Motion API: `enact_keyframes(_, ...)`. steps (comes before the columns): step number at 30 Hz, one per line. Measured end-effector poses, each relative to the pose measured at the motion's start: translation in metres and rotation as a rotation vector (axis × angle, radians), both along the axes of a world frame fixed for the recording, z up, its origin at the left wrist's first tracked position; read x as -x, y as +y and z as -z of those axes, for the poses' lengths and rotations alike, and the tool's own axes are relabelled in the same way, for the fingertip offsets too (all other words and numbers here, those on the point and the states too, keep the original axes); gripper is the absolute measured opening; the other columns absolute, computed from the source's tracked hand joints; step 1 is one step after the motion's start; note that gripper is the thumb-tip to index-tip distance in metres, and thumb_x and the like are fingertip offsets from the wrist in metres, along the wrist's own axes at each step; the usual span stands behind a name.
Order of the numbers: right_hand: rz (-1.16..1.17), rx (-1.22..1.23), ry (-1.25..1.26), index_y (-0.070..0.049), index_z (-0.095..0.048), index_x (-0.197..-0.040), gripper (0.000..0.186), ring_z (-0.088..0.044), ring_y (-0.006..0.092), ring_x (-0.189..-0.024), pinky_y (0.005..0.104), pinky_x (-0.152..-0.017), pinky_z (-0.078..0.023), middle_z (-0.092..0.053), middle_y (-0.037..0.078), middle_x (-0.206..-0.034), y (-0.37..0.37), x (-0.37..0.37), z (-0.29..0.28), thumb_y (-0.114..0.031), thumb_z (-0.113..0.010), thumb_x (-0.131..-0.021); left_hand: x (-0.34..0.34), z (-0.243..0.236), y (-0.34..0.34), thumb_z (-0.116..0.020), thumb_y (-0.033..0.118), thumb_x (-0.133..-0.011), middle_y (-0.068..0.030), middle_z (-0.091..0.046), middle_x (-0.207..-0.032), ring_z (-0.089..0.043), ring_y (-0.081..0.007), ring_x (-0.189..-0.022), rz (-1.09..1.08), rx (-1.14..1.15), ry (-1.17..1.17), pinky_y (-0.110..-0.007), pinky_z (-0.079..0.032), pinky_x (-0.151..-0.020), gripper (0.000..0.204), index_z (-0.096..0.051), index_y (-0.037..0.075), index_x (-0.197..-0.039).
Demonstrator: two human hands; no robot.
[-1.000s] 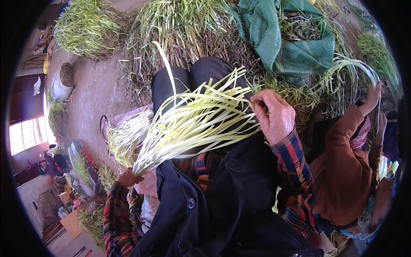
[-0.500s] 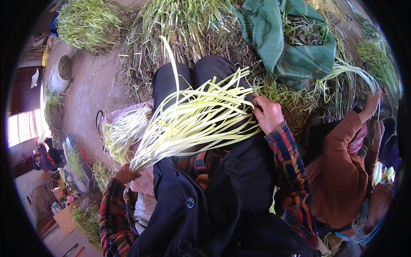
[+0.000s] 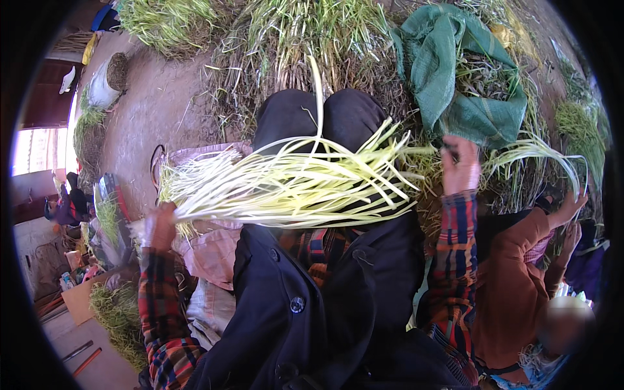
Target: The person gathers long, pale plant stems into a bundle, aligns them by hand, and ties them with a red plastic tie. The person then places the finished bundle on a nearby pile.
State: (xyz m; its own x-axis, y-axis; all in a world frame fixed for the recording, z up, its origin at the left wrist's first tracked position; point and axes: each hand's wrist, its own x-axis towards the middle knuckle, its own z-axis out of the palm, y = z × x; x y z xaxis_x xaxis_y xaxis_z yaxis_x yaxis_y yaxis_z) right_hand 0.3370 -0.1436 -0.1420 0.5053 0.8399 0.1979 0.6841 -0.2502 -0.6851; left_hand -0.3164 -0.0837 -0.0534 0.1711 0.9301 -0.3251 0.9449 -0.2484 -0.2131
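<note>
A bundle of long, pale yellow-green leafy stalks (image 3: pixel 292 188) lies across my lap, its whitish end to the left and its leaf tips fanned out to the right. My left hand (image 3: pixel 158 224) is closed around the whitish end. Beyond the leaf tips, my right hand (image 3: pixel 461 166) is held up with its fingers curled, slightly blurred; a thin strand reaches toward its fingertips, but what it pinches is unclear. One loose leaf (image 3: pixel 317 97) sticks up from the bundle between my knees. Behind my left hand, more white stalks (image 3: pixel 198 172) rest on a pinkish sack (image 3: pixel 211 253).
In front of my knees stands a large heap of rooted green stalks (image 3: pixel 286 58). A green woven sack (image 3: pixel 429 65) sits at its right. Another person in a brown top (image 3: pixel 510 273) handles stalks at the right. A white container (image 3: pixel 104 84) is at the far left.
My right hand has moved right, away from the leaf tips. My left hand has shifted left with the bundle's end, and the bundle lies more level across my lap.
</note>
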Motion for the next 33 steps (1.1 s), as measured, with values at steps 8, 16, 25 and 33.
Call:
enact_keyframes(8, -0.027, -0.634, 0.234, 0.001, -0.056, -0.123, 0.027, -0.061, 0.0149, -0.095, 0.0256, -0.082, -0.051, -0.062, 0.010, -0.122, 0.021, 0.057, -0.115, -0.001, -0.058, -0.096, -0.077, -0.089, 0.020, -0.059, 0.003, -0.081, -0.0092, -0.050, -0.087, -0.056, -0.0266, -0.082, 0.487, -0.668, 0.177, -0.044, -0.046, -0.079, 0.022, -0.062, 0.005, -0.102)
enact_keyframes(16, -0.747, -0.449, -0.288, -0.011, -0.066, -0.116, 0.039, -0.063, 0.0248, -0.103, 0.0374, -0.085, -0.052, -0.064, 0.007, -0.105, 0.040, 0.142, -0.156, -0.008, -0.072, -0.077, -0.101, -0.138, 0.023, -0.058, 0.007, -0.080, -0.0090, -0.050, -0.083, -0.054, -0.0250, -0.078, 0.617, -0.729, 0.200, -0.039, -0.043, -0.072, 0.022, -0.062, 0.000, -0.100)
enact_keyframes(25, -0.897, -0.171, -0.102, -0.007, -0.068, -0.109, 0.036, -0.070, 0.0251, -0.080, 0.0353, -0.071, -0.059, -0.066, 0.010, -0.104, -0.010, 0.113, -0.120, 0.007, -0.057, -0.079, -0.087, -0.118, 0.014, -0.058, 0.007, -0.079, -0.0087, -0.052, -0.085, -0.056, -0.0250, -0.081, 0.569, -0.697, 0.186, -0.038, -0.044, -0.075, 0.019, -0.061, 0.003, -0.098)
enact_keyframes(33, -0.820, -0.010, -0.822, -0.010, -0.061, -0.089, 0.013, -0.059, 0.0163, -0.073, 0.0343, -0.069, -0.045, -0.054, 0.003, -0.084, -0.033, 0.143, -0.084, -0.016, -0.062, -0.077, -0.091, -0.124, 0.018, -0.057, 0.009, -0.080, -0.0090, -0.052, -0.085, -0.056, -0.0259, -0.082, 0.528, -0.646, 0.172, -0.039, -0.044, -0.075, 0.016, -0.060, 0.004, -0.095)
